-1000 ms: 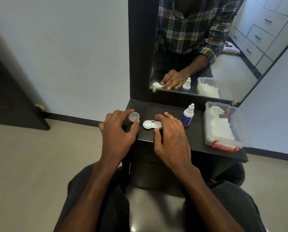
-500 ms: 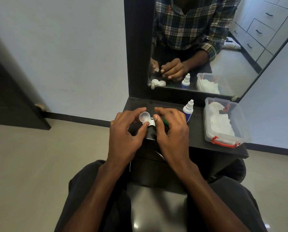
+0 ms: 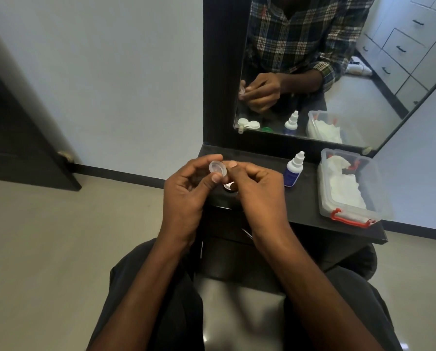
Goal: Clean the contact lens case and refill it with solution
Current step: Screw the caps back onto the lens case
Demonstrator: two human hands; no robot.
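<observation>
Clear plastic catches the light between the two hands: a small round cap (image 3: 218,168) of the contact lens case is pinched by the left hand (image 3: 186,191) between thumb and forefinger, lifted above the near-left part of the black counter (image 3: 310,206). The right hand (image 3: 258,191) has its fingers curled in beside the cap, fingertips touching or almost touching it; whether it grips anything of its own I cannot tell. Just below the hands a sliver of the white lens case (image 3: 229,186) shows on the counter, mostly hidden; the mirror (image 3: 363,97) shows it lying there with a green cap beside it. To the right stands the solution bottle (image 3: 293,169), upright and capped, and farther right a clear box (image 3: 351,188) of white tissue with a red latch.

My judgement: this is the cleaning stage, the cap being rubbed or inspected, refill not yet begun. Next calls for wiping it, likely with tissue, then reaching right for the bottle.
</observation>
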